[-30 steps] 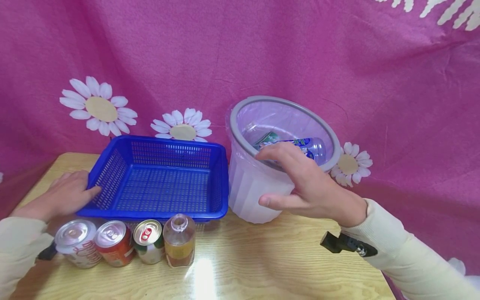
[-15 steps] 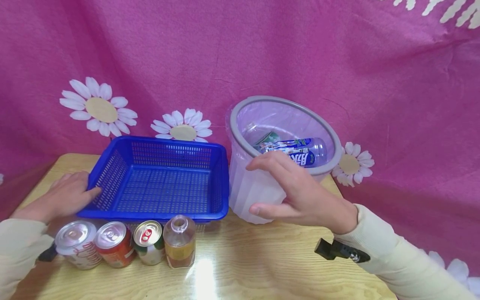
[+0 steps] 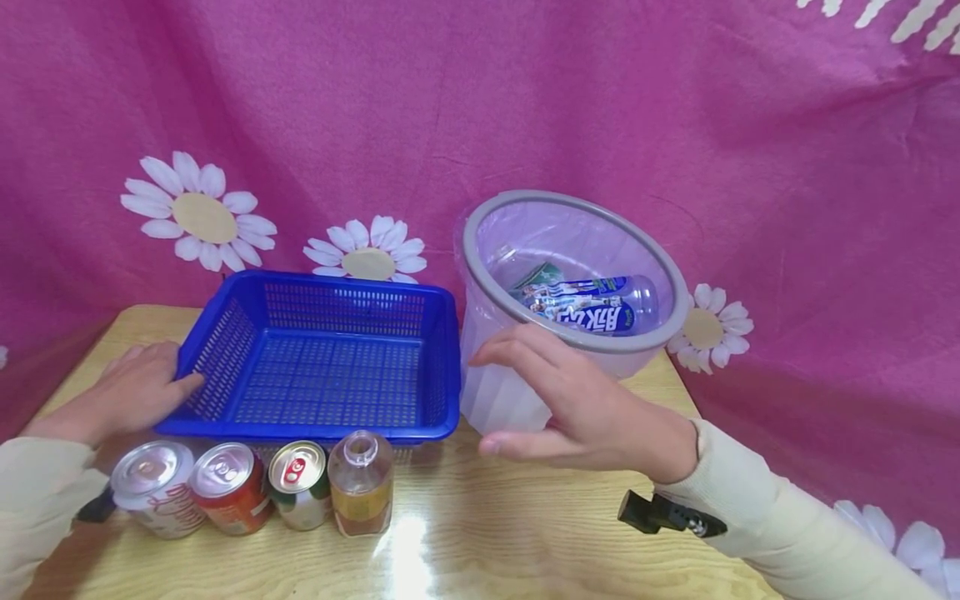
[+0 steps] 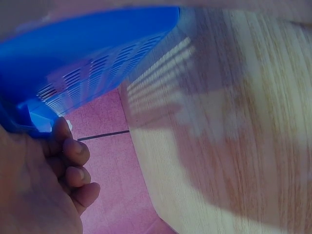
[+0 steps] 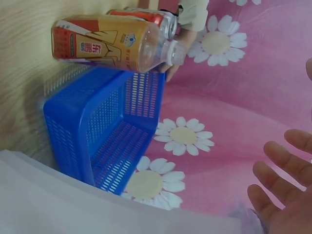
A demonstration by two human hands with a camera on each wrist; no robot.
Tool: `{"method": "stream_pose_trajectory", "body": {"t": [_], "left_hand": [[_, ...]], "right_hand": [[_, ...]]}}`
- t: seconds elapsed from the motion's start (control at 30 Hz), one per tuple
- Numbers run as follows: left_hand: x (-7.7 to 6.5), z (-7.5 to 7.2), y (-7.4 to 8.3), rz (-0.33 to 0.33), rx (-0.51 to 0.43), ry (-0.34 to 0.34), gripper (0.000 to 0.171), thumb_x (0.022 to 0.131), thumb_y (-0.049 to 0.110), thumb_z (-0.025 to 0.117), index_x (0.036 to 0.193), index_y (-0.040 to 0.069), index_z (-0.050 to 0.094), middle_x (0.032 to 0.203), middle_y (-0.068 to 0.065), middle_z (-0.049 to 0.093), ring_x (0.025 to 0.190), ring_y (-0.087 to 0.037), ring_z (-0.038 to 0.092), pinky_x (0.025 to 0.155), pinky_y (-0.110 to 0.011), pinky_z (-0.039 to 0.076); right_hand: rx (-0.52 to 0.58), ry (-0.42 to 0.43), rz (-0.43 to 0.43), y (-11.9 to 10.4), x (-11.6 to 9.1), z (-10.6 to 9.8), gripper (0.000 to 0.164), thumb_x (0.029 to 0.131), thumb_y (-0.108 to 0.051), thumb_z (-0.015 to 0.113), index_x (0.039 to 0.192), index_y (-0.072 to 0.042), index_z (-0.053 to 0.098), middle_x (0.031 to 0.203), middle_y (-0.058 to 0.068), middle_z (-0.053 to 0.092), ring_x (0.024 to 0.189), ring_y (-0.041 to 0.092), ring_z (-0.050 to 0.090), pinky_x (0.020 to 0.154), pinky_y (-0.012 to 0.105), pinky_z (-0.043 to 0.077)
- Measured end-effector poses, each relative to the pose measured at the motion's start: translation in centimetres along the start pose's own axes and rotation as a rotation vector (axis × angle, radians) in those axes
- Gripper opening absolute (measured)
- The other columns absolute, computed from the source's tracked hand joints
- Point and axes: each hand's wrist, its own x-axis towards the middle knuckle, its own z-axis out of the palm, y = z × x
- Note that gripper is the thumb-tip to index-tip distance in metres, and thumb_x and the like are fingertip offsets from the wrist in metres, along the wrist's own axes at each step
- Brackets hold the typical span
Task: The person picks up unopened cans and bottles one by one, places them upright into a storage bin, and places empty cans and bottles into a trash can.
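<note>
My left hand (image 3: pixel 123 390) holds the left rim of a blue plastic basket (image 3: pixel 448 367), its thumb over the edge; in the left wrist view the fingers (image 4: pixel 75 152) curl beside the basket's outer wall. No items show inside the basket. My right hand (image 3: pixel 573 408) hovers in front of a pale wastebasket (image 3: pixel 498 396), thumb and fingers apart, holding nothing. That bin has a grey rim and clear liner. Inside it lie a clear plastic bottle (image 3: pixel 600 312) with a blue label and a crumpled green item (image 3: pixel 542 275).
Along the basket's front stand a white can (image 3: pixel 157 492), an orange-red can (image 3: pixel 231 492), a green can (image 3: pixel 300 487) and an uncapped bottle (image 3: pixel 362 500) with an orange-yellow label. The wooden table (image 3: pixel 525 533) meets a pink daisy-print cloth (image 3: pixel 375 100) behind.
My right hand has drawn back from over the bin's rim, moving left and toward me, so more of the blue-labelled bottle shows. My left hand and the basket have stayed put.
</note>
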Motion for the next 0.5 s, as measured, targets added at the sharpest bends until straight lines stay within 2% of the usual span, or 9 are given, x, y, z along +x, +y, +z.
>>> {"method": "stream_pose_trajectory", "body": {"t": [0.3, 0.5], "left_hand": [[0.1, 0.1, -0.2, 0.011, 0.008, 0.011, 0.039, 0.102, 0.028, 0.052, 0.105, -0.011, 0.056, 0.092, -0.018, 0.060, 0.089, -0.036, 0.056, 0.072, -0.043, 0.039], [0.1, 0.2, -0.3, 0.009, 0.019, 0.011, 0.043, 0.102, 0.028, 0.051, 0.109, -0.014, 0.055, 0.094, -0.021, 0.061, 0.091, -0.038, 0.056, 0.073, -0.044, 0.040]], "right_hand": [[0.041, -0.047, 0.051, 0.4, 0.1, 2.1, 0.063, 0.097, -0.061, 0.059, 0.134, -0.009, 0.057, 0.129, 0.003, 0.063, 0.120, 0.013, 0.061, 0.105, 0.031, 0.050], [0.085, -0.107, 0.094, 0.7, 0.5, 3.7, 0.060, 0.096, -0.058, 0.064, 0.134, -0.012, 0.057, 0.131, 0.000, 0.063, 0.122, 0.011, 0.059, 0.108, 0.031, 0.048]]}}
